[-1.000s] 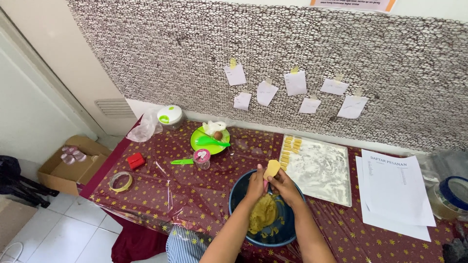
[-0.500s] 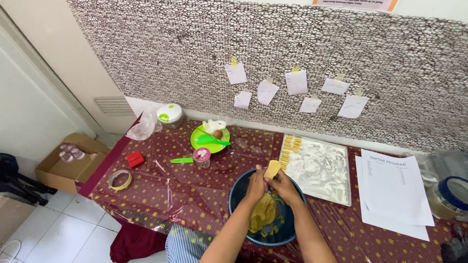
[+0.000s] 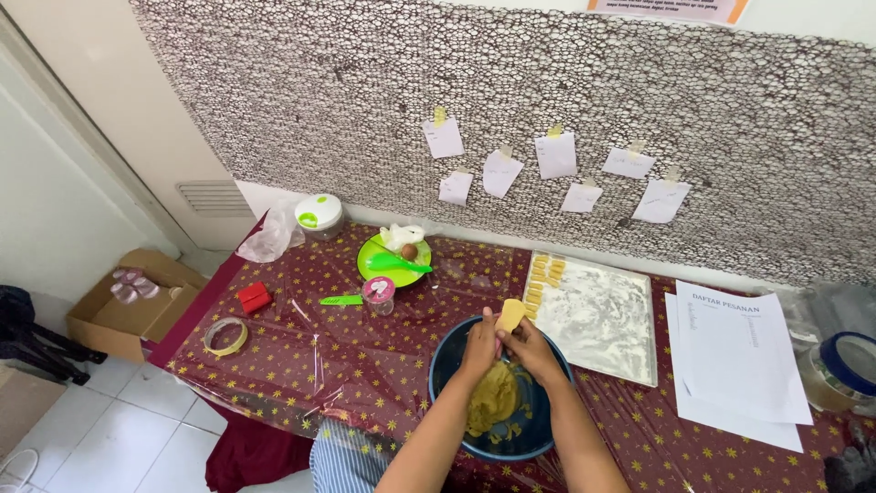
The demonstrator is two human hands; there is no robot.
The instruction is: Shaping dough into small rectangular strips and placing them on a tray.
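Dough piece, pale yellow and small, sits pinched between our two hands above the blue bowl. Our left hand has its grip closed on the piece from below, and our right hand holds it in a narrow grip from the other side. A larger dough lump lies in the bowl under our wrists. Just right of the bowl, a floured tray carries shaped pieces along its left edge. The worktop wears a dark red starred cloth, with a green plate farther back.
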